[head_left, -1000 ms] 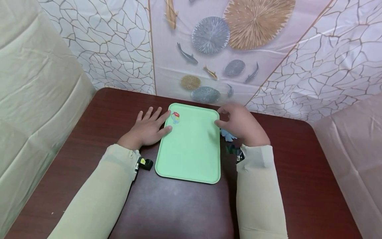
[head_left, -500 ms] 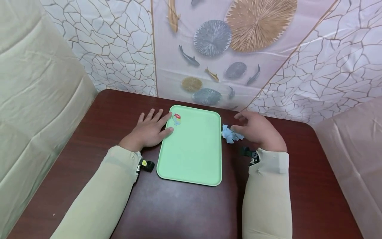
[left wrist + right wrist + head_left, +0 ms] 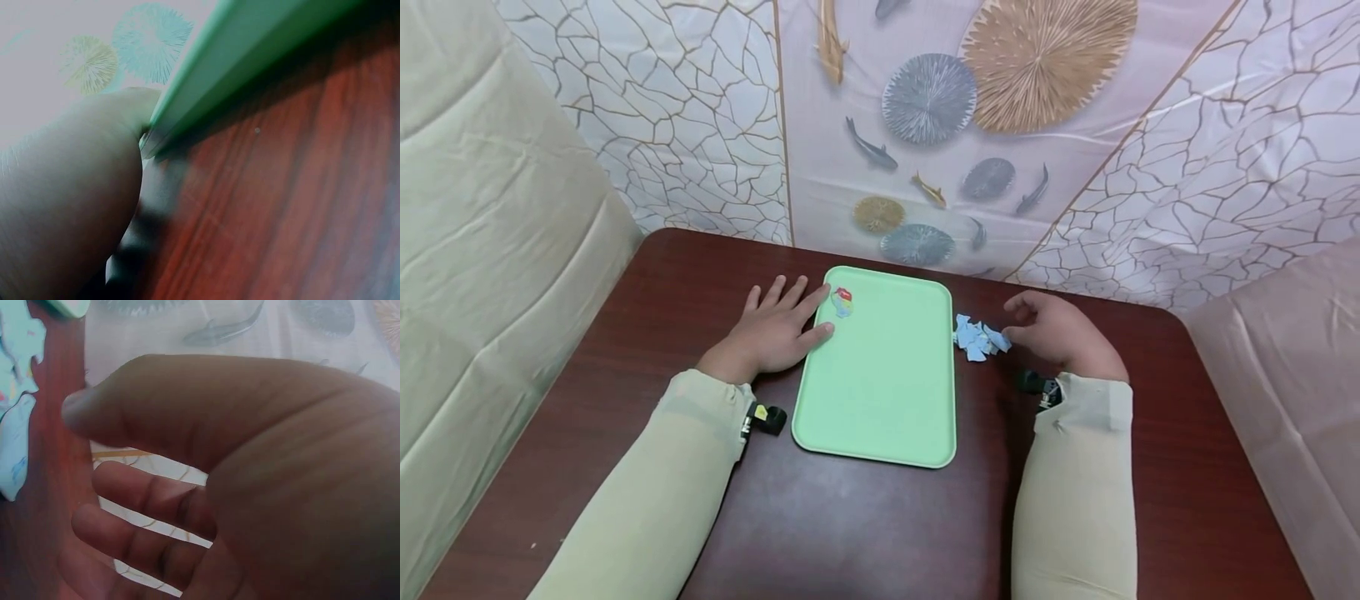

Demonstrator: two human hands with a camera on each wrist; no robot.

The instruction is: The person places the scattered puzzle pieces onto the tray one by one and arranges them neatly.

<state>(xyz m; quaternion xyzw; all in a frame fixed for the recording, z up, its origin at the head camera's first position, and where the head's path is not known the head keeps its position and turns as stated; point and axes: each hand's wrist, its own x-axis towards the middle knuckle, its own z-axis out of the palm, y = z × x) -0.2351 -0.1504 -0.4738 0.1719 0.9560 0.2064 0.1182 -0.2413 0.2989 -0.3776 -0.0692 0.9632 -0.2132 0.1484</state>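
Observation:
My left hand (image 3: pixel 772 329) lies spread on the dark red table, its index finger and thumb on the left rim of a light green tray (image 3: pixel 880 383). Near the tray's top left corner is a small patch of red, yellow and blue pieces (image 3: pixel 842 302). Several light blue, torn-looking flat pieces (image 3: pixel 976 338) lie heaped on the table by the tray's right edge. Just right of that heap hovers my right hand (image 3: pixel 1060 329), fingers loosely bent. In the right wrist view nothing sits between its thumb and fingers, and some pieces (image 3: pixel 15 447) show at the left edge.
A patterned cloth (image 3: pixel 715 125) hangs behind the table (image 3: pixel 850 525), and pale cloths hang at the left (image 3: pixel 482 275) and right (image 3: pixel 1277 350). A wrist camera (image 3: pixel 770 419) sticks out near the tray's left side, another (image 3: pixel 1039 385) under the right wrist.
My right hand has moved right, from the tray's right rim to beyond the heap, which now shows more fully. The left hand and the tray have stayed in place.

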